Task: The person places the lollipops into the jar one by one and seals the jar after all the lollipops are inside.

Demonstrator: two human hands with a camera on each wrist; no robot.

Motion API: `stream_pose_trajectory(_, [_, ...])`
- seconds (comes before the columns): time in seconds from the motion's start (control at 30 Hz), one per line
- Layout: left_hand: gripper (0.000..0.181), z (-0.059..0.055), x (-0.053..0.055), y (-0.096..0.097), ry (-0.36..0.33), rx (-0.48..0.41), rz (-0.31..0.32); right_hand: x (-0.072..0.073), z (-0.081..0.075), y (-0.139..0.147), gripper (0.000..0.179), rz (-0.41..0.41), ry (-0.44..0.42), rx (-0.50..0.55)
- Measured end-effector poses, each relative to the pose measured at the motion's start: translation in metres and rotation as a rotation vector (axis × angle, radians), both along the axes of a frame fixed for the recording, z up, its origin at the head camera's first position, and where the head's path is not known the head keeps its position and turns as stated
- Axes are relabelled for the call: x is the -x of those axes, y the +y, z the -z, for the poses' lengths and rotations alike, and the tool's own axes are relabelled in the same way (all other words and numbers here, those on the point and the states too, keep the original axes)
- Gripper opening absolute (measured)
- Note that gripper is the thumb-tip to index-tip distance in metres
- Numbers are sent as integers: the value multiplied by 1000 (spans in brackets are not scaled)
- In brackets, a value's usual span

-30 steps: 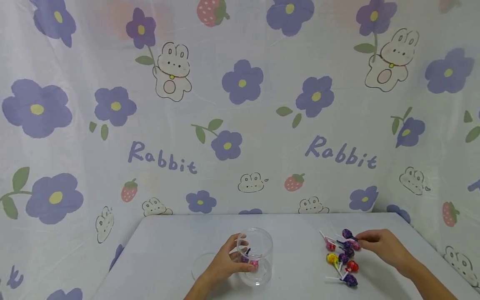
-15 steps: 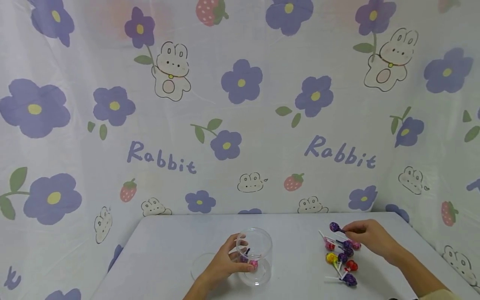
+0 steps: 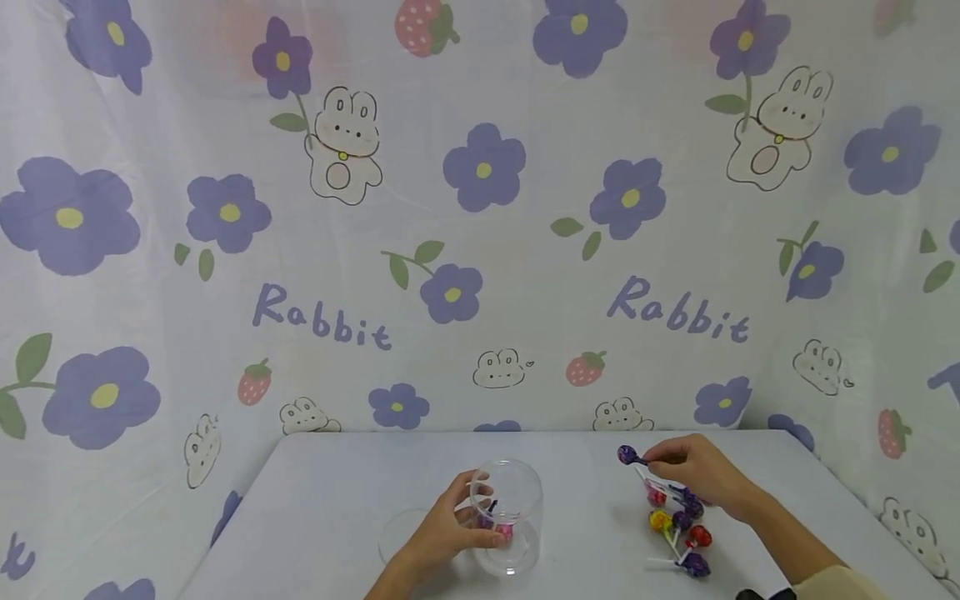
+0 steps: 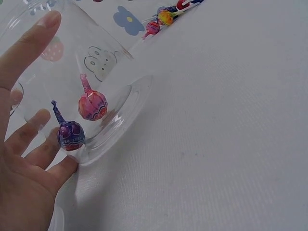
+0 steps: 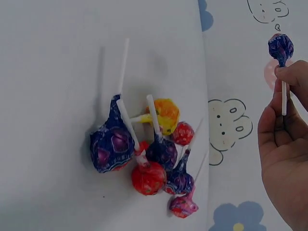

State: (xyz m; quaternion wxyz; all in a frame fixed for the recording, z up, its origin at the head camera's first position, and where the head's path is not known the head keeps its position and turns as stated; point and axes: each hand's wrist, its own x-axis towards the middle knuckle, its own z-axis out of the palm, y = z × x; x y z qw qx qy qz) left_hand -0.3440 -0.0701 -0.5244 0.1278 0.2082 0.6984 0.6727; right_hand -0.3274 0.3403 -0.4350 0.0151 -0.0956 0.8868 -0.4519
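Observation:
My left hand (image 3: 450, 527) grips a clear round plastic jar (image 3: 525, 517) standing on the table, thumb on one side and fingers round the other. Inside lie a purple lollipop (image 4: 71, 135) and a pink lollipop (image 4: 93, 105), seen through the wall in the left wrist view. My right hand (image 3: 705, 471) pinches another purple-wrapped lollipop (image 5: 281, 48) just below its head, its white stick running down past the fingers. This one is held up above the far side of a pile of lollipops (image 3: 682, 521) in purple, red, yellow and pink wrappers.
A clear round lid (image 3: 396, 533) lies flat on the white table (image 3: 330, 483), left of the jar and partly behind my left forearm. A patterned cloth (image 3: 540, 250) hangs behind the table and along its sides.
My right hand has lifted the purple lollipop from the pile's far right side and carried it left. The left hand and the jar stay in place.

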Motion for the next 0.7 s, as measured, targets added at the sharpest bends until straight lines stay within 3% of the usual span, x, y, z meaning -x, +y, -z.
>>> stream_pose_trajectory(0.33, [87,0,2,-1,-5,21,-5,9,-5,-29,18,-62,40,-6])
stream_pose_trajectory(0.7, [86,1,3,-2,3,29,1,17,-14,-60,18,-189,81,32])
